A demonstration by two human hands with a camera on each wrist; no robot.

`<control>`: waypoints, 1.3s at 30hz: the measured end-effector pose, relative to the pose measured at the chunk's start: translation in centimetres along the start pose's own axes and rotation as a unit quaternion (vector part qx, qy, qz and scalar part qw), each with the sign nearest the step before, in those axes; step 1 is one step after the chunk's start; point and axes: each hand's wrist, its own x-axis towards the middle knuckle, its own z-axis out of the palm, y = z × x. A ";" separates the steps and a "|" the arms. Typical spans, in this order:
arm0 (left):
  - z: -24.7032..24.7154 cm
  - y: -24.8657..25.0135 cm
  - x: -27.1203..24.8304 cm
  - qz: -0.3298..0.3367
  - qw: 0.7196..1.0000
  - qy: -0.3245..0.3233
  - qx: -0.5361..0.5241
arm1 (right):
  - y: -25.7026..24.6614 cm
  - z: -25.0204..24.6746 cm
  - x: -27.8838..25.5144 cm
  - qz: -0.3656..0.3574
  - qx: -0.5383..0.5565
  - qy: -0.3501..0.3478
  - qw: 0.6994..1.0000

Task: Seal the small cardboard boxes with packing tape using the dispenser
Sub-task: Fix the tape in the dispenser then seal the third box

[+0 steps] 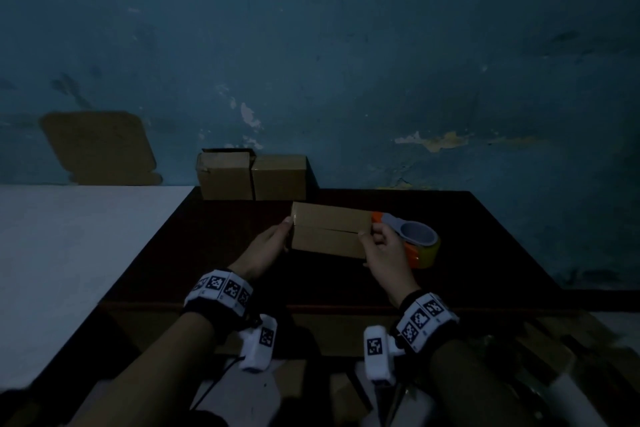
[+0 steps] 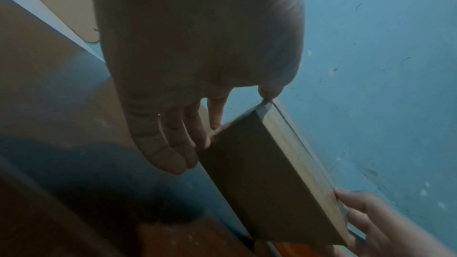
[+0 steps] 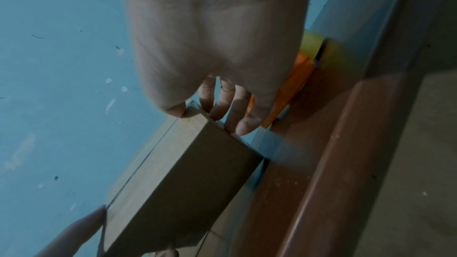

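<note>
A small brown cardboard box [image 1: 329,229] sits between my two hands over the dark table [image 1: 242,274], its top seam running left to right. My left hand [image 1: 273,243] holds its left end: the thumb tip presses the top corner, where a shiny strip of tape shows [image 2: 263,109], and the fingers [image 2: 197,134] lie against the end face. My right hand [image 1: 381,250] holds the right end, thumb on the top edge and fingers [image 3: 237,116] bent over the end face. The orange and grey tape dispenser [image 1: 412,236] with its yellowish roll [image 3: 311,44] lies on the table just behind the right hand.
Two more cardboard boxes [image 1: 225,177] [image 1: 278,177] stand side by side at the table's far edge against the blue wall. A white surface [image 1: 69,253] adjoins the table on the left. Flat cardboard [image 1: 100,149] leans on the wall at the back left.
</note>
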 end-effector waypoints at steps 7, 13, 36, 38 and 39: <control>-0.1 -0.2 -0.1 0.008 1.000 -0.006 0.005 | -0.1 0.0 -0.2 0.001 -0.002 0.000 1.000; 0.0 -0.4 0.1 0.003 1.000 -0.007 -0.003 | -0.1 0.0 -0.3 0.007 0.002 0.000 1.000; -1.3 -1.0 3.7 0.126 0.989 0.065 0.033 | -0.6 1.5 0.7 -0.024 -0.070 -0.014 0.997; -1.6 -1.0 5.4 0.146 0.983 0.081 0.080 | -0.3 1.9 1.6 -0.030 -0.104 0.005 0.994; -1.6 -0.9 6.1 0.154 0.980 0.088 0.093 | -0.1 2.1 2.1 -0.035 -0.118 0.017 0.992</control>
